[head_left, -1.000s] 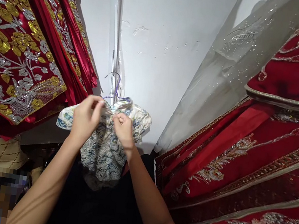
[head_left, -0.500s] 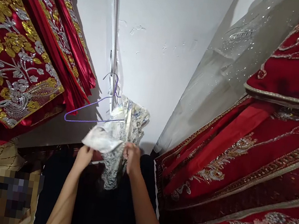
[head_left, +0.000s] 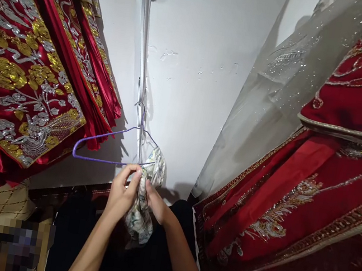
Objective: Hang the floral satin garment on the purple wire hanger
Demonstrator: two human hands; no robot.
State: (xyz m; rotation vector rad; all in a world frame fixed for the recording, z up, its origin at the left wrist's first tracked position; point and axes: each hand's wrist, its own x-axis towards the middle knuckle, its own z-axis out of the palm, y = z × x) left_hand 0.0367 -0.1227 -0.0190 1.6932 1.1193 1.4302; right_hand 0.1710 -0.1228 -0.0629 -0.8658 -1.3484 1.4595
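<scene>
Where red gold-embroidered robes (head_left: 22,73) crowd both sides, thin purple wire hanger (head_left: 97,141) hangs tilted by white wall pipe (head_left: 141,56). White-and-blue patterned silky garment (head_left: 141,214) bunched under hanger's right end, corner over the wire. Pinching it: left hand (head_left: 122,192), right hand (head_left: 156,202). Risk: cloth snags, hanger unhooks.
</scene>
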